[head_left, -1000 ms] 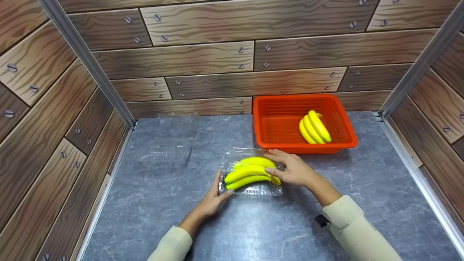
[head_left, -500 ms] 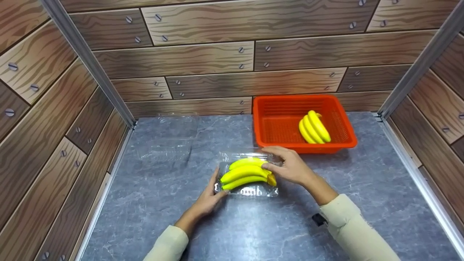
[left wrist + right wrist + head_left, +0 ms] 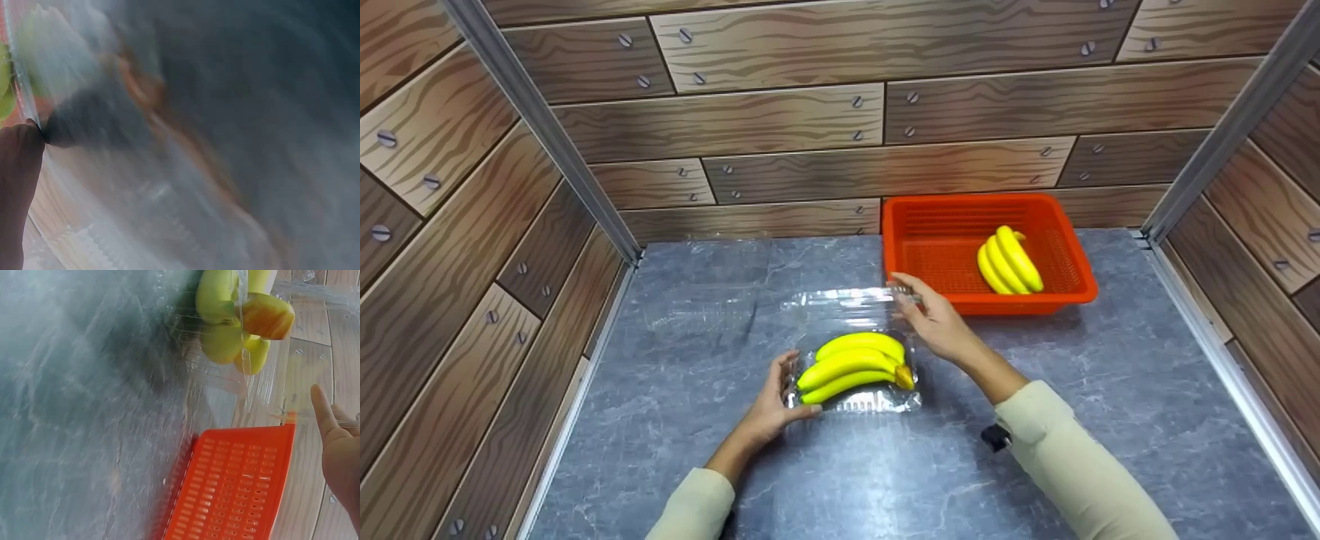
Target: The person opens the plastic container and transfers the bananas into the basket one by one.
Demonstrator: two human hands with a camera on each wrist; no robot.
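Note:
A clear plastic clamshell container (image 3: pixel 861 403) sits in the middle of the table in the head view, its lid (image 3: pixel 847 300) raised at the far side. Inside its base lies a bunch of yellow bananas (image 3: pixel 851 365), brown stem to the right. My left hand (image 3: pixel 769 401) grips the base's left side, thumb at the front and fingers behind. At the lid's right corner, my right hand (image 3: pixel 934 319) pinches the plastic between thumb and fingers. The right wrist view shows the bananas (image 3: pixel 219 340) through the clear wall. Blur covers most of the left wrist view.
An orange-red plastic basket (image 3: pixel 990 306) holding another banana bunch (image 3: pixel 1009 261) stands at the back right, just beyond my right hand. Another clear open clamshell (image 3: pixel 701 311) lies at the back left. Wood-patterned walls (image 3: pixel 795 120) enclose the grey table (image 3: pixel 645 442).
The container with the bananas has shifted left and slightly nearer, my left hand moving along with it. My right hand has left the bananas' stem end for the lid's corner, and the lid stands higher.

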